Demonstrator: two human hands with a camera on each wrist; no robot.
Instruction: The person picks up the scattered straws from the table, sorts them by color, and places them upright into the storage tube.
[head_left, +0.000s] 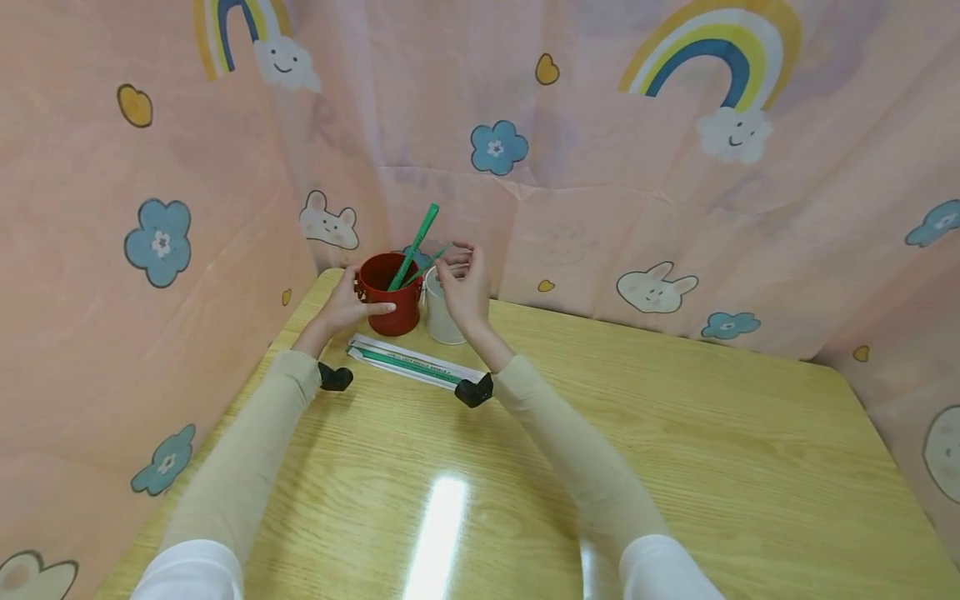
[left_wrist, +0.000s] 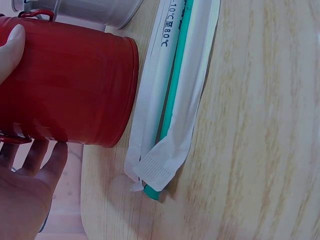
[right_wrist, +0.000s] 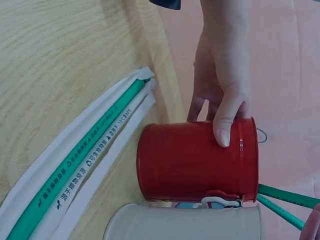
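On the wooden table, my left hand [head_left: 347, 307] holds a red metal bucket [head_left: 392, 310], thumb on the near side and fingers round its left. A green straw [head_left: 417, 242] leans up out of this bucket. A second, lower-slanting green straw [right_wrist: 281, 212] runs to the fingertips of my right hand [head_left: 467, 287], which pinch it near its free end. Behind the right hand stands a white bucket [head_left: 444, 323], partly covered and beside the red one. In front of both lie paper-wrapped green straws [left_wrist: 172, 95], printed with dark lettering.
A pink patterned curtain [head_left: 570, 217] hangs close behind the buckets and along the left side. The table [head_left: 675, 433] extends to the right, and its left edge [head_left: 247, 400] runs near the left forearm. Black wrist straps [head_left: 474, 390] sit just above the wrapped straws.
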